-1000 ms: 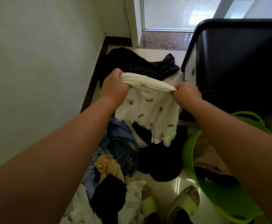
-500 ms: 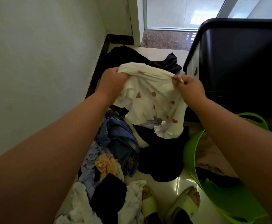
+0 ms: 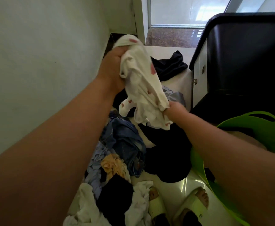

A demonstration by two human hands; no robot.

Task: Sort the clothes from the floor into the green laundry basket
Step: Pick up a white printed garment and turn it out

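Observation:
A white garment with red spots hangs in the air between my two hands. My left hand grips its bunched upper end, raised near the wall. Lower and to the right, my right hand is closed on its bottom edge. The green laundry basket stands at the lower right, partly hidden by my right arm, with some cloth inside. Below the garment a pile of clothes covers the floor: blue denim, dark pieces, a tan ruffled piece and white items.
A white wall runs along the left. A black-topped cabinet stands at the right, behind the basket. A dark garment lies on the floor near the glass door. My feet in pale slippers stand on the white tile between pile and basket.
The garment was stretched level between both hands. My left hand has risen and bunched its end, while my right hand has dropped down to the lower edge, so the cloth now hangs slanted.

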